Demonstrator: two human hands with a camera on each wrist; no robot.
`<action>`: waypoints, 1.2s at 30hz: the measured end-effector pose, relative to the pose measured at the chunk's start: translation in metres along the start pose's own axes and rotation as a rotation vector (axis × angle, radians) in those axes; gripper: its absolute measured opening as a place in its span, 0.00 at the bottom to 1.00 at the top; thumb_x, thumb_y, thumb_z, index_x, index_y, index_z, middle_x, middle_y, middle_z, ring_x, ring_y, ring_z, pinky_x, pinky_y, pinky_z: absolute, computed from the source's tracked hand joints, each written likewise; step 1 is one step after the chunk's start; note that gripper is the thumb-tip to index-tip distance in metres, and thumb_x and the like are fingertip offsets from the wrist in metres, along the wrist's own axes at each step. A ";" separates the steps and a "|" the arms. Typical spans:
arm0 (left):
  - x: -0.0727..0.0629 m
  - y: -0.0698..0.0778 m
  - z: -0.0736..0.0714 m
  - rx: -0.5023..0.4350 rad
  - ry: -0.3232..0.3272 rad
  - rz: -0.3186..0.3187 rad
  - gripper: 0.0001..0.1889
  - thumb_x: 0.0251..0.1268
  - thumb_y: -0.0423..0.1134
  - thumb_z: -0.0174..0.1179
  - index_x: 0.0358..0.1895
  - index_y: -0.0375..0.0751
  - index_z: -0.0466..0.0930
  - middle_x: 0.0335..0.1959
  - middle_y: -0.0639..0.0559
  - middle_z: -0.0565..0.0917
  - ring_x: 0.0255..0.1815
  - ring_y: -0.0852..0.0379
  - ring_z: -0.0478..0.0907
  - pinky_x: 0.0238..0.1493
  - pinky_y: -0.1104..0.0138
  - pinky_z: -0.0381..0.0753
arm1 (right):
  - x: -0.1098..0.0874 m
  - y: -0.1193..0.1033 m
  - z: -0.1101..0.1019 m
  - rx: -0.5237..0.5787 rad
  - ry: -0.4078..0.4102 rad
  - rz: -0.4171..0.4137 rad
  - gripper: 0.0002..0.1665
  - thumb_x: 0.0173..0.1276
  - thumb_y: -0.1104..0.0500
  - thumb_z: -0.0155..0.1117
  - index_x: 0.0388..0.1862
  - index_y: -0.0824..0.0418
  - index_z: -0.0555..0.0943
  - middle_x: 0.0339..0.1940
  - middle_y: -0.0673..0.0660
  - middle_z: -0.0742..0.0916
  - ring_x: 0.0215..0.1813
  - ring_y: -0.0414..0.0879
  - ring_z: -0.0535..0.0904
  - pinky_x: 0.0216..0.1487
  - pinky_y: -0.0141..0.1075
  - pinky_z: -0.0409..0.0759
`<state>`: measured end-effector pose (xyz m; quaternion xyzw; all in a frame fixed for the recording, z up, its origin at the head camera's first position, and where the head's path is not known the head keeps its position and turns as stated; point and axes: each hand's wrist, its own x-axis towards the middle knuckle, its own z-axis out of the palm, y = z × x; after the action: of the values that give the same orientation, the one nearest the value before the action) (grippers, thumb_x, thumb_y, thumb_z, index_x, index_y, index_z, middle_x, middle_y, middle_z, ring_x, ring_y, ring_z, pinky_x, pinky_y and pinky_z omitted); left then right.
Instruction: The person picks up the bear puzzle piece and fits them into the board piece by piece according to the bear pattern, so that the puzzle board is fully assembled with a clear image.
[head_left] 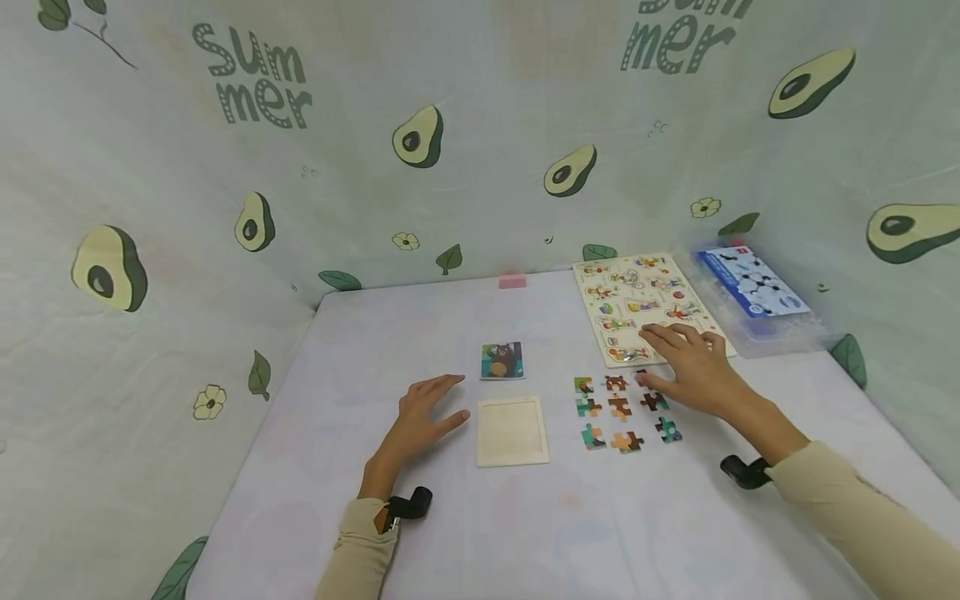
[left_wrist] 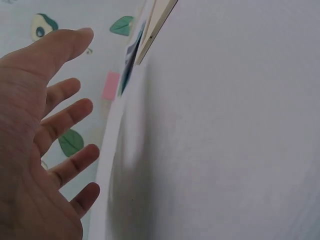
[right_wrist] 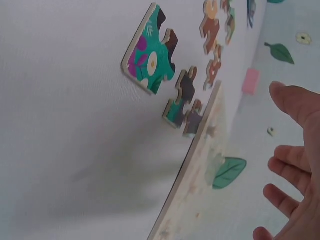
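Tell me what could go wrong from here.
The right hand hovers by the loose puzzle pieces, so a careless brush might scatter their rows. The upper-right piece lies close to the picture board; bumping that board could shove the piece aside. The left hand is near the wooden frame and might nudge it askew.

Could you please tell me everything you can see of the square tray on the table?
The square tray is pale and looks wooden, with a raised rim around a shallow recess whose plain floor shows. It lies flat, recess up, on the pale tablecloth. The bear picture lies just beyond it, the puzzle pieces to its right and the left hand to its left, all apart from it. Only the tablecloth appears to touch it.
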<state>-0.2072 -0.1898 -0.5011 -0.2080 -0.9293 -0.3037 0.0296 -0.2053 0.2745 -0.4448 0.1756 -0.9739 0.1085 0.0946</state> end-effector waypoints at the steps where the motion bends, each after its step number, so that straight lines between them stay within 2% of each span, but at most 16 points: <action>1: 0.000 0.000 0.003 -0.015 -0.004 0.002 0.32 0.67 0.61 0.62 0.72 0.58 0.71 0.72 0.53 0.71 0.70 0.44 0.62 0.64 0.41 0.57 | 0.001 -0.003 0.002 0.009 -0.009 -0.007 0.45 0.66 0.40 0.69 0.75 0.61 0.67 0.74 0.63 0.70 0.72 0.66 0.58 0.58 0.70 0.53; 7: -0.002 -0.001 0.016 -0.114 -0.035 -0.029 0.29 0.66 0.59 0.64 0.68 0.58 0.76 0.68 0.58 0.75 0.71 0.49 0.64 0.69 0.43 0.56 | 0.011 -0.016 0.012 0.026 -0.049 -0.049 0.38 0.67 0.45 0.70 0.70 0.61 0.73 0.68 0.63 0.75 0.70 0.63 0.62 0.57 0.68 0.55; 11: -0.002 0.000 0.019 -0.140 -0.039 -0.031 0.25 0.67 0.58 0.64 0.65 0.59 0.79 0.65 0.61 0.76 0.71 0.51 0.65 0.72 0.43 0.53 | 0.018 -0.020 0.019 0.050 -0.049 -0.077 0.33 0.66 0.47 0.71 0.65 0.61 0.78 0.64 0.62 0.78 0.68 0.62 0.65 0.55 0.66 0.57; 15: -0.003 0.002 0.020 -0.131 -0.026 -0.007 0.23 0.66 0.55 0.66 0.62 0.58 0.81 0.62 0.59 0.78 0.70 0.50 0.65 0.72 0.43 0.52 | 0.024 -0.025 0.024 0.101 -0.063 -0.107 0.30 0.65 0.50 0.73 0.63 0.60 0.80 0.61 0.60 0.80 0.66 0.61 0.68 0.55 0.65 0.56; 19: -0.004 0.001 0.020 -0.108 -0.040 0.024 0.22 0.64 0.52 0.69 0.61 0.57 0.82 0.62 0.58 0.79 0.70 0.50 0.64 0.72 0.44 0.51 | 0.028 -0.029 0.029 0.125 -0.095 -0.122 0.27 0.66 0.51 0.73 0.61 0.59 0.82 0.61 0.59 0.81 0.65 0.60 0.69 0.56 0.64 0.56; 24: -0.004 -0.002 0.021 -0.036 -0.060 0.091 0.25 0.63 0.54 0.69 0.62 0.56 0.81 0.64 0.58 0.78 0.71 0.50 0.64 0.71 0.43 0.53 | 0.033 -0.033 0.036 0.169 -0.099 -0.152 0.23 0.66 0.54 0.73 0.57 0.59 0.84 0.59 0.57 0.83 0.63 0.58 0.71 0.57 0.63 0.56; 26: -0.004 -0.003 0.021 -0.019 -0.061 0.099 0.25 0.63 0.55 0.69 0.63 0.56 0.81 0.65 0.58 0.77 0.71 0.50 0.63 0.70 0.43 0.54 | 0.036 -0.034 0.039 0.178 -0.098 -0.172 0.21 0.65 0.55 0.73 0.56 0.59 0.84 0.57 0.56 0.84 0.62 0.57 0.72 0.57 0.63 0.56; 36: 0.001 -0.003 0.021 -0.054 -0.052 0.124 0.25 0.62 0.53 0.70 0.62 0.54 0.82 0.64 0.59 0.79 0.71 0.49 0.64 0.70 0.43 0.54 | 0.041 -0.036 0.049 0.205 -0.123 -0.212 0.19 0.66 0.57 0.73 0.55 0.59 0.85 0.55 0.55 0.85 0.60 0.57 0.73 0.53 0.60 0.60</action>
<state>-0.2082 -0.1793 -0.5194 -0.2738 -0.9065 -0.3207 0.0185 -0.2369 0.2159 -0.4763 0.2924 -0.9377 0.1855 0.0274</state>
